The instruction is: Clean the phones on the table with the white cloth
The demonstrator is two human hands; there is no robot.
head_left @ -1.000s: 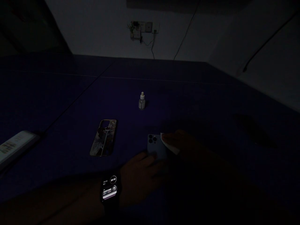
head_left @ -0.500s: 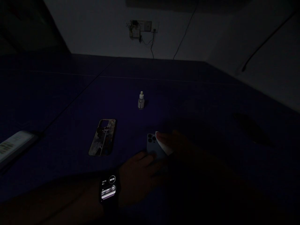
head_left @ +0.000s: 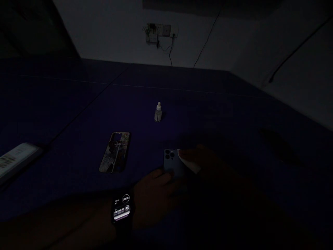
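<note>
A blue smartphone lies back side up on the dark blue surface, its camera lenses at the upper left corner. My left hand, with a smartwatch on the wrist, grips the phone's lower part. In my right hand is a white wipe, pressed on the phone's upper right beside the lenses. Deep shadow hides most of the right hand and the phone's lower end. Left of the phone lies a patterned phone case. Beyond it stands a small dropper bottle with a white top.
A white power strip sits at the left edge, its cord running towards the wall. A dark flat object lies at the right. Wall sockets with dangling cables are at the back. The room is very dim.
My right hand has slid the wipe a little to the right, away from the camera lenses. My left hand stays on the phone. The view has shifted slightly.
</note>
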